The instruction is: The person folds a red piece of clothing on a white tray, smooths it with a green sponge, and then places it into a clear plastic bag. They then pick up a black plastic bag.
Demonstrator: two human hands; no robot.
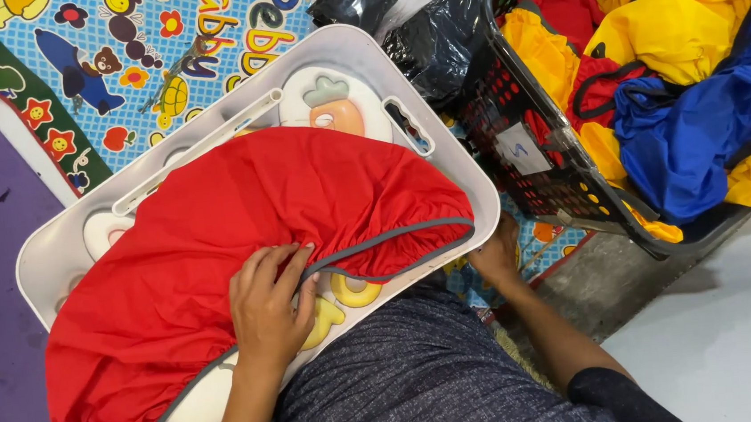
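Observation:
A white plastic tray-like board (429,149) with cartoon pictures lies tilted on my lap. A red fabric cover (218,250) with a grey elastic hem (396,241) is stretched over most of it. My left hand (269,307) rests flat on the red cover near the hem, fingers pressing the cloth. Under the board's near right corner, my right hand (497,255) grips the edge and is partly hidden by it. A carrot picture (336,107) shows on the bare part of the board.
A black plastic basket (533,167) at the right holds yellow, blue, red and green fabric covers (676,62). Black plastic bags (433,37) lie behind the board. A colourful play mat (106,71) covers the floor at the top left; purple flooring lies at the left.

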